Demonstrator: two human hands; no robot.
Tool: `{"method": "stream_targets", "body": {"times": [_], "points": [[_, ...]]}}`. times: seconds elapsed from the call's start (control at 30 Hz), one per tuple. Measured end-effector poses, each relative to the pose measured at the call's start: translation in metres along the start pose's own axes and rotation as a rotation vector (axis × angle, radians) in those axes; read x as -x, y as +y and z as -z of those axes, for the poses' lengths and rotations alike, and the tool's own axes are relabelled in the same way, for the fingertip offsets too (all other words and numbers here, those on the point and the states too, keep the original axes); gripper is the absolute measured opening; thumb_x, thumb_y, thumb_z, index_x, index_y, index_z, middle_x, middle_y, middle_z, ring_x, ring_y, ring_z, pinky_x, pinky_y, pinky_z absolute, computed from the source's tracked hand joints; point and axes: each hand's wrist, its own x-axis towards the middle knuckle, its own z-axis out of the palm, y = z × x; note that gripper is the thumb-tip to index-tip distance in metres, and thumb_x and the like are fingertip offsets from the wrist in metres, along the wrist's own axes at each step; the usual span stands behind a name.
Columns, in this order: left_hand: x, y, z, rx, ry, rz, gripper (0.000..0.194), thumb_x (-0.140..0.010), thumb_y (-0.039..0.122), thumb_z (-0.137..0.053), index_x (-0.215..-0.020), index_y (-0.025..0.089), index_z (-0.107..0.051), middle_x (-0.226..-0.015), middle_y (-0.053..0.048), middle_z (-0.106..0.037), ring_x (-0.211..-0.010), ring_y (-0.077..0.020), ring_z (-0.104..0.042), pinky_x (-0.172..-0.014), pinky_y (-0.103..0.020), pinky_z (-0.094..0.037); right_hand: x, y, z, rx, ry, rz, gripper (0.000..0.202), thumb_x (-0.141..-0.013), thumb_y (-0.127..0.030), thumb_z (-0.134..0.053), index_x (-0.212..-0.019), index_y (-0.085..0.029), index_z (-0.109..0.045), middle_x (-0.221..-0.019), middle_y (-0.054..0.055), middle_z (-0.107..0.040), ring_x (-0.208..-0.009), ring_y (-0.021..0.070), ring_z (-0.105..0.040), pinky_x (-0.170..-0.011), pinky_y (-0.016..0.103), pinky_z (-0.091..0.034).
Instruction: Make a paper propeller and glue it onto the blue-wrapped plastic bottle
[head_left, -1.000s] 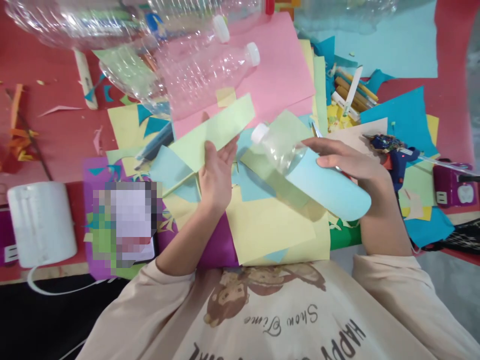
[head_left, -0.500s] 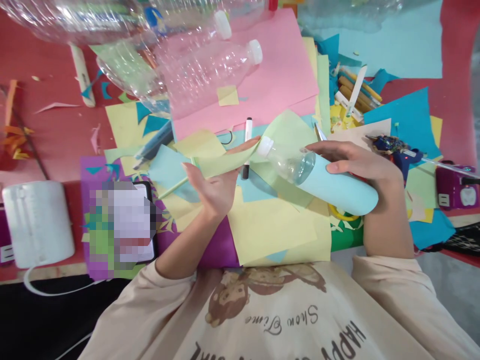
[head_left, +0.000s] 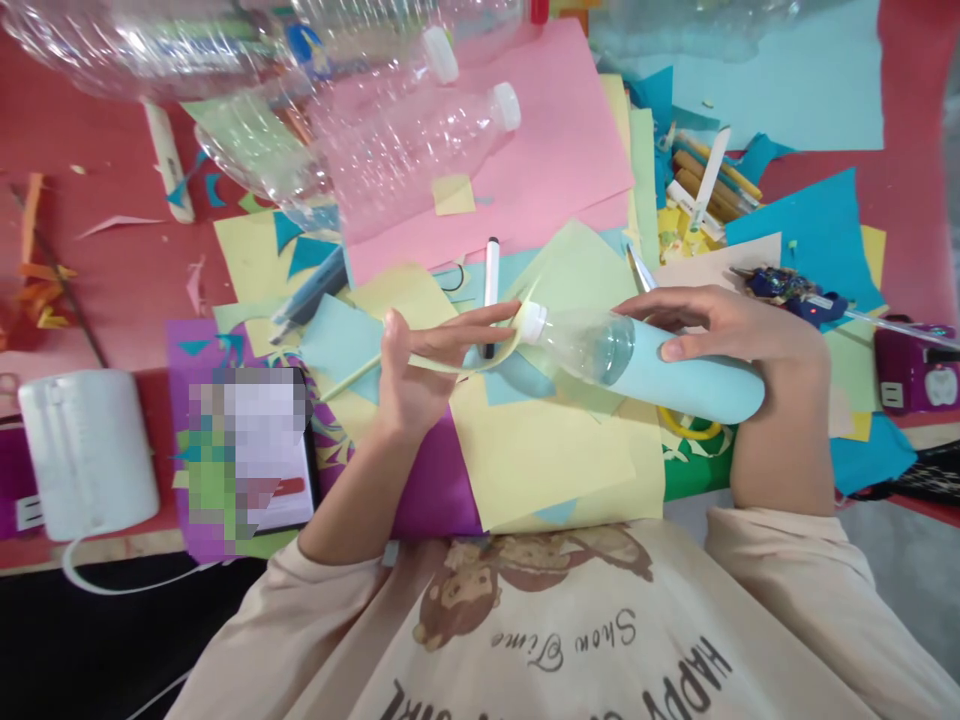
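Observation:
A clear bottle [head_left: 675, 372] with a white cap and light blue paper around its lower part lies tilted in my right hand [head_left: 720, 330], thumb on top and fingers behind it. My left hand [head_left: 427, 375] is at the cap end, its fingers stretched toward the cap. A thin pale green strip [head_left: 480, 368] curves from between its thumb and fingers to the cap, seen nearly edge-on. Under the bottle are a light green sheet [head_left: 574, 262] and a pale yellow sheet [head_left: 555, 450].
Clear plastic bottles [head_left: 420, 150] lie at the back left on pink paper [head_left: 555, 130]. A marker [head_left: 491, 280], scissors [head_left: 640, 268] and a dark blue glue gun [head_left: 802, 300] lie beyond my hands. A phone [head_left: 289, 500] and white case [head_left: 90, 455] are at left.
The strip has turned from broad side to edge-on and curves lower. My left hand has tilted upright and shifted slightly left. The bottle has become more level, its cap lower.

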Motion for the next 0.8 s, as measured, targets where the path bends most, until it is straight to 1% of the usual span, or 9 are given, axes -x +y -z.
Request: {"method": "stream_targets", "body": {"times": [0.1,0.17,0.2,0.27,0.33,0.4,0.47,0.63,0.8], "points": [[0.0,0.001,0.004,-0.029,-0.088,-0.044,0.091,-0.077,0.086,-0.012,-0.087,0.024,-0.079,-0.118,-0.008,-0.07,-0.119,-0.0344,-0.058,-0.111,-0.054,-0.037,0.005,-0.006,0.0,0.054,0.011,-0.03,0.056,-0.082,-0.052,-0.063,-0.133,-0.028,-0.056,-0.13,0.003,-0.062,-0.111,0.0252,-0.062,-0.085,0.032,-0.053],[0.0,-0.002,0.007,-0.072,-0.128,-0.093,0.09,-0.077,0.086,-0.013,-0.088,0.026,-0.079,-0.117,-0.008,-0.07,-0.118,-0.0331,-0.059,-0.111,-0.053,-0.037,0.008,-0.009,-0.001,0.113,0.027,-0.054,0.057,-0.082,-0.054,-0.062,-0.132,-0.029,-0.056,-0.13,0.003,-0.063,-0.112,0.0265,-0.062,-0.086,0.034,-0.053],[0.0,-0.005,0.008,-0.104,-0.128,-0.122,0.081,-0.082,0.081,-0.02,-0.089,0.027,-0.079,-0.115,-0.007,-0.071,-0.117,-0.0316,-0.059,-0.109,-0.051,-0.04,0.01,-0.011,-0.002,0.142,0.033,-0.061,0.057,-0.082,-0.055,-0.062,-0.132,-0.029,-0.057,-0.129,0.003,-0.063,-0.112,0.0271,-0.062,-0.087,0.035,-0.053],[-0.001,-0.01,0.01,-0.187,-0.109,-0.18,0.045,-0.088,0.06,-0.046,-0.09,0.028,-0.078,-0.111,-0.006,-0.071,-0.11,-0.0274,-0.062,-0.1,-0.046,-0.047,0.011,-0.013,-0.003,0.178,0.032,-0.059,0.057,-0.081,-0.056,-0.062,-0.131,-0.029,-0.057,-0.129,0.004,-0.063,-0.111,0.0277,-0.062,-0.087,0.037,-0.054],[-0.001,-0.016,0.01,-0.252,-0.091,-0.248,0.013,-0.082,0.035,-0.068,-0.089,0.027,-0.075,-0.105,-0.006,-0.071,-0.102,-0.0229,-0.064,-0.09,-0.039,-0.051,0.01,-0.015,-0.004,0.187,0.021,-0.05,0.057,-0.081,-0.057,-0.061,-0.13,-0.028,-0.058,-0.128,0.004,-0.064,-0.111,0.0277,-0.062,-0.088,0.038,-0.054],[-0.002,-0.02,0.01,-0.274,-0.089,-0.292,0.017,-0.073,0.025,-0.077,-0.09,0.025,-0.071,-0.098,-0.005,-0.069,-0.095,-0.0196,-0.064,-0.085,-0.035,-0.052,0.009,-0.017,-0.005,0.194,0.009,-0.041,0.057,-0.081,-0.058,-0.061,-0.129,-0.027,-0.059,-0.127,0.005,-0.064,-0.112,0.028,-0.062,-0.089,0.039,-0.054],[-0.002,-0.022,0.009,-0.271,-0.099,-0.321,0.025,-0.07,0.024,-0.08,-0.091,0.024,-0.067,-0.094,-0.005,-0.066,-0.093,-0.0178,-0.063,-0.084,-0.032,-0.052,0.008,-0.018,-0.005,0.217,0.008,-0.038,0.056,-0.081,-0.059,-0.06,-0.128,-0.027,-0.06,-0.127,0.004,-0.064,-0.113,0.0286,-0.061,-0.09,0.04,-0.053],[-0.004,-0.023,0.008,-0.317,-0.109,-0.328,0.035,-0.071,0.025,-0.079,-0.102,0.025,-0.064,-0.097,-0.004,-0.061,-0.093,-0.016,-0.06,-0.086,-0.031,-0.051,0.007,-0.02,-0.004,0.255,0.008,-0.042,0.056,-0.082,-0.06,-0.058,-0.128,-0.028,-0.06,-0.127,0.004,-0.064,-0.113,0.0289,-0.061,-0.09,0.04,-0.053],[-0.006,-0.024,0.011,-0.429,-0.175,-0.382,0.037,-0.072,0.026,-0.077,-0.107,0.029,-0.065,-0.099,-0.005,-0.059,-0.092,-0.0168,-0.058,-0.079,-0.03,-0.051,0.007,-0.022,-0.004,0.268,0.004,-0.041,0.058,-0.082,-0.061,-0.058,-0.129,-0.026,-0.06,-0.128,0.004,-0.064,-0.113,0.0279,-0.062,-0.091,0.039,-0.053]]}}
